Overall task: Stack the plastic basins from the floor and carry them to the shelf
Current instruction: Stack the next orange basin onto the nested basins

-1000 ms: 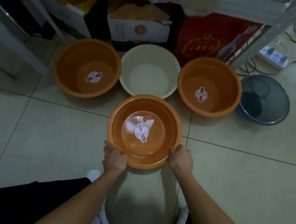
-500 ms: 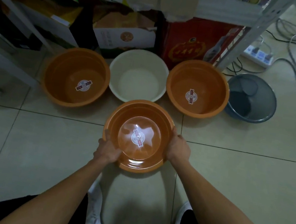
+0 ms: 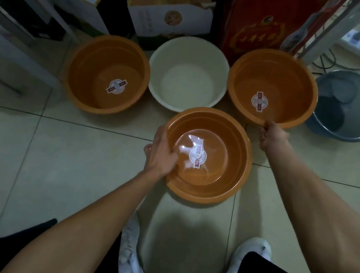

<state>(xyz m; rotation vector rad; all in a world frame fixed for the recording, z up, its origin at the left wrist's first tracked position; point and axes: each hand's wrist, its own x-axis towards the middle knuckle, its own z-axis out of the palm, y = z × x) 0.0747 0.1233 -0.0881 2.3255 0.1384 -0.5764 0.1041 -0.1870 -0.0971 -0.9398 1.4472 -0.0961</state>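
Hands grip 2 empty orange basins: left hand (image 3: pixel 161 151) near basin (image 3: pixel 228 167), right hand (image 3: pixel 273 138) far-right basin (image 3: pixel 284 82).

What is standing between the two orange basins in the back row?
In the head view, a white basin stands between the left orange basin and the right orange basin.

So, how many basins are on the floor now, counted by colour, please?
Orange basins: 3
Cream basin: 1
Dark grey-blue basin: 1
Total: 5
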